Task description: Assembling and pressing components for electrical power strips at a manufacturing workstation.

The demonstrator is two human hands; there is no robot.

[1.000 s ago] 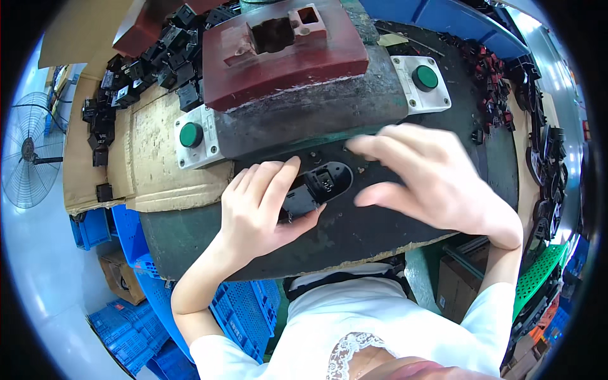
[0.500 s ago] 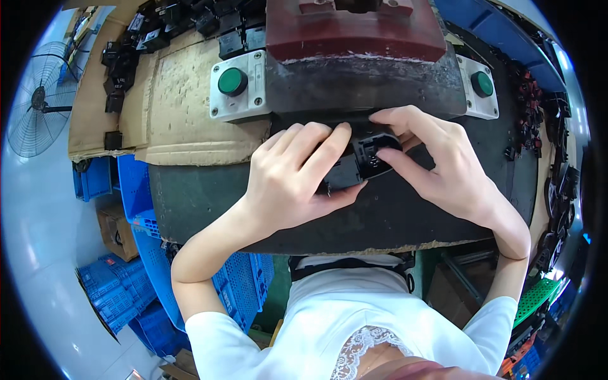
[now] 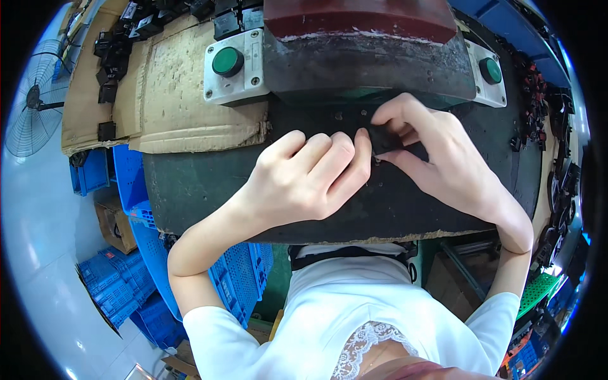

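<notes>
Over the dark tabletop, my right hand pinches a black plastic part between thumb and fingers. Only a small dark piece of that part shows; the rest is hidden by my fingers. Close on its left is my left hand, with fingers curled in and the index fingertip at the part's edge. Its thumb is out of sight, and I cannot make out what the curled fingers hold.
Beyond my hands stands a dark machine base with a red block, flanked by green push buttons on grey boxes. Cardboard with black parts lies left. Blue crates stand below the table. Dark parts line the right.
The black part was broad and open-faced between both hands; now it is turned and mostly covered. My left fingers have curled inward. The view has shifted slightly.
</notes>
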